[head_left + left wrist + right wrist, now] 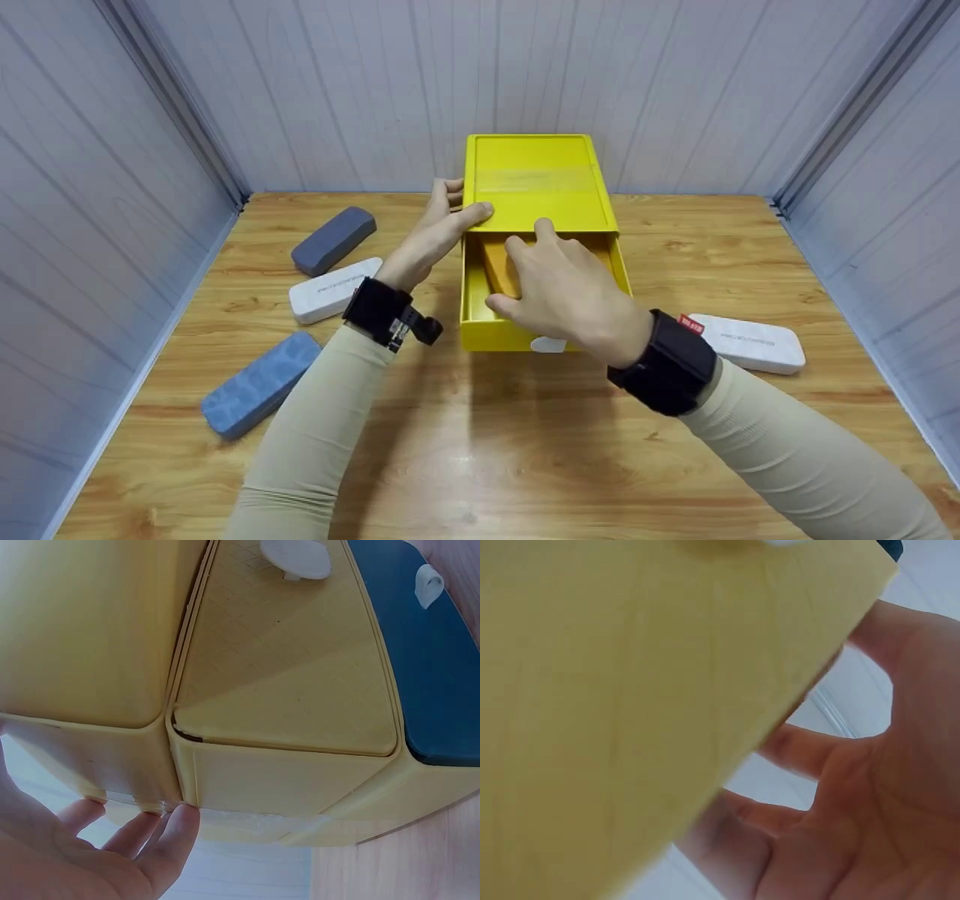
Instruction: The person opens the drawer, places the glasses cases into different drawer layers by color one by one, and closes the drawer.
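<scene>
Flanking the yellow drawer box, four oblong cases

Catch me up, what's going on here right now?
A person is working at a yellow drawer unit whose top drawer is pulled out. The left grip rests against the unit's left side, thumb on top. The right grip is in the drawer, over an orange case; whether it is holding the case is hidden. On the table, a dark case, a white case and a blue case lie to the left, another white case to the right.
</scene>
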Demonstrator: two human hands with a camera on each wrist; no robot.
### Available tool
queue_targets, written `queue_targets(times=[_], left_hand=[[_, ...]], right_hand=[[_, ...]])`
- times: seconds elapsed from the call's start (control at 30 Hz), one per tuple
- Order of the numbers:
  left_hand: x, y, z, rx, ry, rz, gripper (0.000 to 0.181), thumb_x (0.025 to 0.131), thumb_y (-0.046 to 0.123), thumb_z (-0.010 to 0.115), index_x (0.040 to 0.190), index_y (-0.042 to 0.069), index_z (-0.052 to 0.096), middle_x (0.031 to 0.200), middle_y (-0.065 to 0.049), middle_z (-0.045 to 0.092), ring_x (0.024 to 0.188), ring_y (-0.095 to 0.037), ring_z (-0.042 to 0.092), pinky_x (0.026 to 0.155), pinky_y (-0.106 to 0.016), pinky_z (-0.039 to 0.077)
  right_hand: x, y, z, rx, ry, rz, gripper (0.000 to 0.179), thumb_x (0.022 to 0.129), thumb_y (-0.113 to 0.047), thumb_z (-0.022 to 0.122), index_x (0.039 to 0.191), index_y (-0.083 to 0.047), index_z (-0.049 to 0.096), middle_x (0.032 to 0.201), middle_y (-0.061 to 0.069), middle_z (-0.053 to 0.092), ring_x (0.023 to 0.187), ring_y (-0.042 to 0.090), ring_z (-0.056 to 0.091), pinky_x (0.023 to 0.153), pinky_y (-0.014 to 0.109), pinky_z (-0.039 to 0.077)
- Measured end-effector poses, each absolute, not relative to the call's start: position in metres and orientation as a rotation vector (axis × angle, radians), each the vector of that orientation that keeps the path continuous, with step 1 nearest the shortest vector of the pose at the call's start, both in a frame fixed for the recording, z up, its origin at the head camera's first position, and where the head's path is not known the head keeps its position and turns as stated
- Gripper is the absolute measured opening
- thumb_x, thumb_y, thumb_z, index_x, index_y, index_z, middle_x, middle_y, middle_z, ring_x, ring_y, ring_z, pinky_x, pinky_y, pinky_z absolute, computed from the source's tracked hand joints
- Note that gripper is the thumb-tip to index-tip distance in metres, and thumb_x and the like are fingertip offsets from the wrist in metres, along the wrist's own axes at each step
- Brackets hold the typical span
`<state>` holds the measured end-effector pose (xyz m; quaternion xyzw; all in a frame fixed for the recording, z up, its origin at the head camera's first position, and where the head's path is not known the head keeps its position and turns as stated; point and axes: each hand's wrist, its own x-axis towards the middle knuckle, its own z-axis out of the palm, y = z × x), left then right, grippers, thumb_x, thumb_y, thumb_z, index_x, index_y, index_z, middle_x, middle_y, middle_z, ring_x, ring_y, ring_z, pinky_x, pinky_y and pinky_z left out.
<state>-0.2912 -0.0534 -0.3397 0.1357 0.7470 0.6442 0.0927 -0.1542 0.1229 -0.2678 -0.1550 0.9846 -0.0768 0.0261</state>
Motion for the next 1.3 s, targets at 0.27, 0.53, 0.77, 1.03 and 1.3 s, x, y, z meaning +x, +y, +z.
queue_targets(times=[0.27, 0.53, 0.77, 1.03, 1.3], left_hand=[[-0.291, -0.054, -0.341, 0.412, 2.205, 1.905, 0.067, 0.099, 0.034, 0.068, 0.150, 0.010, 0.031, 0.154, -0.015, 0.042, 0.134, -0.026, 0.052, 0.115, -0.043, 0.041], [-0.291, -0.054, -0.340, 0.406, 2.207, 1.912, 0.066, 0.099, 0.033, 0.068, 0.149, 0.011, 0.032, 0.154, -0.015, 0.043, 0.133, -0.026, 0.053, 0.114, -0.042, 0.041], [-0.291, -0.054, -0.341, 0.411, 2.201, 1.920, 0.065, 0.099, 0.033, 0.068, 0.148, 0.011, 0.032, 0.152, -0.015, 0.044, 0.133, -0.025, 0.053, 0.114, -0.042, 0.042], [-0.291, -0.054, -0.340, 0.423, 2.204, 1.917, 0.065, 0.100, 0.032, 0.067, 0.149, 0.010, 0.031, 0.152, -0.016, 0.043, 0.133, -0.026, 0.053, 0.114, -0.040, 0.042], [-0.290, -0.053, -0.340, 0.412, 2.195, 1.931, 0.065, 0.099, 0.032, 0.068, 0.149, 0.010, 0.032, 0.152, -0.016, 0.045, 0.132, -0.026, 0.054, 0.114, -0.040, 0.042]], right_hand=[[-0.157, 0.120, -0.274, -0.498, 3.050, -0.265, 0.066, 0.098, -0.057, 0.068, 0.143, -0.009, 0.059, 0.136, 0.025, 0.053, 0.097, 0.035, 0.069, 0.085, 0.044, 0.061], [-0.161, 0.120, -0.277, -0.509, 3.024, -0.351, 0.063, 0.097, -0.057, 0.069, 0.136, -0.008, 0.061, 0.136, 0.024, 0.051, 0.093, 0.034, 0.066, 0.083, 0.044, 0.061], [-0.164, 0.122, -0.279, -0.503, 2.985, -0.396, 0.065, 0.097, -0.056, 0.070, 0.142, -0.009, 0.058, 0.137, 0.023, 0.048, 0.089, 0.032, 0.066, 0.080, 0.041, 0.060], [-0.166, 0.122, -0.280, -0.496, 2.935, -0.454, 0.051, 0.099, -0.050, 0.069, 0.132, -0.012, 0.061, 0.129, 0.019, 0.046, 0.081, 0.029, 0.065, 0.070, 0.039, 0.057], [-0.167, 0.127, -0.282, -0.546, 2.926, -0.505, 0.034, 0.104, -0.041, 0.066, 0.119, -0.011, 0.063, 0.120, 0.016, 0.048, 0.080, 0.028, 0.063, 0.069, 0.036, 0.054]])
